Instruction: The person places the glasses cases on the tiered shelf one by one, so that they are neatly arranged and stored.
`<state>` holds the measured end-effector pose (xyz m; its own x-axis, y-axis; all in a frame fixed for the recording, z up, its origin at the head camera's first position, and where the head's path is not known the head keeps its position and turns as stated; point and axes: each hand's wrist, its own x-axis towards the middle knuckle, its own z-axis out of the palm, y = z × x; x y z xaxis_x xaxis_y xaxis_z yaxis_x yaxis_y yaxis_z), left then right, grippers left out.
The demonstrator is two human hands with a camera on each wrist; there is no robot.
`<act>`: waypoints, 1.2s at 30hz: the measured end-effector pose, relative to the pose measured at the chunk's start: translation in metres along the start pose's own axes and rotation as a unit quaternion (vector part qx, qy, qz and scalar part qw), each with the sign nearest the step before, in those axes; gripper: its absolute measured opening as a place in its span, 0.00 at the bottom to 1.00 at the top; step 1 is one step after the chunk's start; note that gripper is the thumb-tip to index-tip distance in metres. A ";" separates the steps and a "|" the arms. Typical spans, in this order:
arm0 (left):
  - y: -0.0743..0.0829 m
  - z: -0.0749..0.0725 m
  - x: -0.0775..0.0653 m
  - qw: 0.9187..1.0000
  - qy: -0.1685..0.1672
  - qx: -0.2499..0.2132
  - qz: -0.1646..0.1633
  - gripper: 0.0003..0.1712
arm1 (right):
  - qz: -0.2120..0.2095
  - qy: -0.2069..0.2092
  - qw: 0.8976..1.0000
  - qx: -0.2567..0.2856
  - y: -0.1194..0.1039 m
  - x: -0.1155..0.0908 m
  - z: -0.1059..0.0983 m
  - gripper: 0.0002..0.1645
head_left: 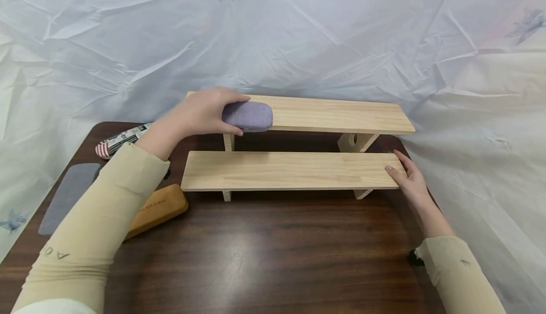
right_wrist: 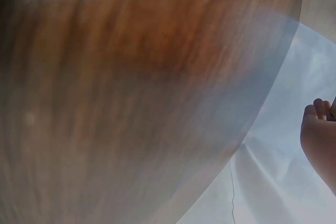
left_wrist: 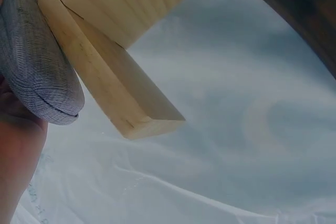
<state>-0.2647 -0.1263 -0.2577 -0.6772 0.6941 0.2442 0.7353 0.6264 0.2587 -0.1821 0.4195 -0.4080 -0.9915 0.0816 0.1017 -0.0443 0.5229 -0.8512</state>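
Right now, I'm watching the left grip (head_left: 209,110) grasping the case (head_left: 251,116), its thumb lying along the near side and its forefinger along the far side. In the head view the case is sitting over the left part of the shelf's upper plank (head_left: 341,115); I'm not managing to tell whether the two are touching. The right grip (head_left: 411,183) is clasping the right end of the lower plank (head_left: 273,171), its thumb resting on top.

The left wrist view is giving me what the head view isn't: the seam running round one end of the case, and a leg (left_wrist: 126,3) meeting the plank's underside. The right wrist view is showing mostly surface (right_wrist: 131,103), with the right fingers bending at the picture's edge; what they are holding isn't showing clearly there. Only the head view is taking in the tan case (head_left: 168,209), the grey pad (head_left: 70,198) and the print case (head_left: 123,138), all lying left of the shelf, partly behind the left sleeve (head_left: 94,209).

The held case's long axis is running left to right, nearly parallel with the planks, its rounded free end pointing right.
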 end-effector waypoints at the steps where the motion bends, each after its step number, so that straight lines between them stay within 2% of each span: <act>1: -0.002 0.000 0.002 1.000 -0.001 -0.003 -0.002 0.42 | 0.000 0.000 1.000 0.000 0.000 0.000 0.000 0.44; 13: -0.019 -0.009 0.016 0.998 -0.023 -0.032 -0.055 0.43 | 0.005 -0.001 1.000 0.000 0.000 -0.001 -0.001 0.44; 23: -0.030 -0.018 0.015 0.995 -0.036 -0.041 -0.079 0.40 | 0.001 -0.001 1.000 0.010 -0.001 0.002 0.000 0.44; 36: -0.031 -0.021 0.013 0.995 -0.045 -0.028 -0.079 0.41 | 0.004 -0.001 1.000 -0.001 0.001 0.001 -0.001 0.44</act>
<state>-0.2967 -0.1443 -0.2428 -0.7774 0.6189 0.1123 0.6153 0.7113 0.3398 -0.1830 0.4212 -0.4082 -0.9920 0.0845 0.0940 -0.0359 0.5246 -0.8506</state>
